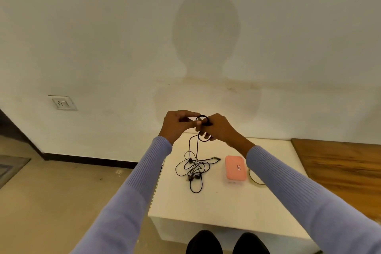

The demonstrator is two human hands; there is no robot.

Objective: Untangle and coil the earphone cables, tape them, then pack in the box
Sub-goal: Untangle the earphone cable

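Two dark shoe tips [226, 242] show at the bottom edge, just before the near side of a low white rectangular table [237, 206]. Above the table, a person in ribbed lavender sleeves [309, 192] holds both hands together in mid-air. The right hand [218, 129] has its fingers curled around a small loop of thin black earphone cable [203, 118], while the left hand [178, 125] pinches the same loop between thumb and fingertips. From the loop the cable hangs straight down to a loose tangle [193, 168] lying on the tabletop, its plug end pointing right. Just right of the tangle sits a closed pink rounded plastic box [236, 168]. Beside the box, farther right, a pale round tape roll [254, 177] lies partly hidden behind the right sleeve. A white wall socket [61, 102] is set low in the wall at far left.
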